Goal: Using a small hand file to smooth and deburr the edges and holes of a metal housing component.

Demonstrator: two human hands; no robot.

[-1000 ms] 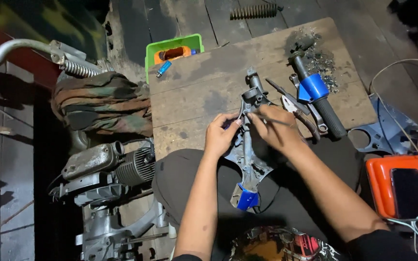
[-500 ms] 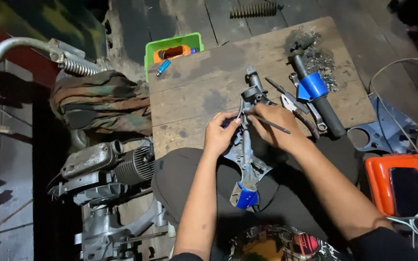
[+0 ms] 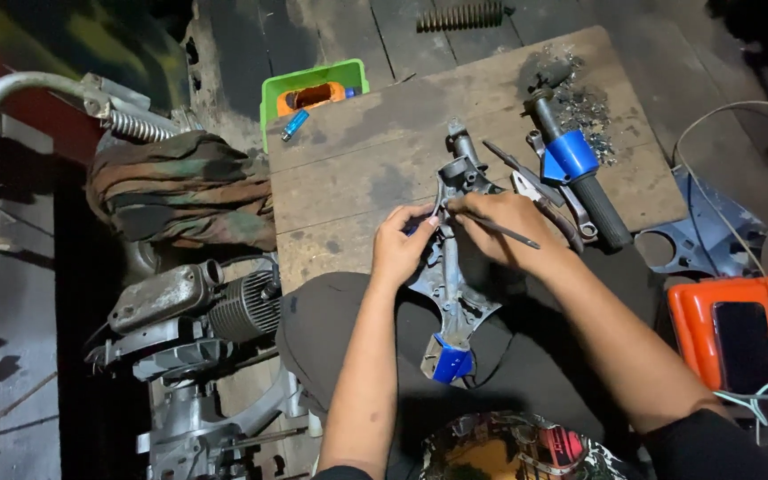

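The grey metal frame part (image 3: 451, 276) lies lengthwise across the person's lap, its far end resting on the wooden table (image 3: 357, 169). The left hand (image 3: 402, 249) steadies it, fingers curled against its left edge. The right hand (image 3: 508, 233) pinches a thin rod tool (image 3: 500, 231) with fingers closed, its tip set against the part's upper section. The step in hand appears to be probing or picking at a fitting. Continued work likely calls for a steady left-hand brace and fine tip control. A blue-wrapped handle (image 3: 575, 173) lies far right.
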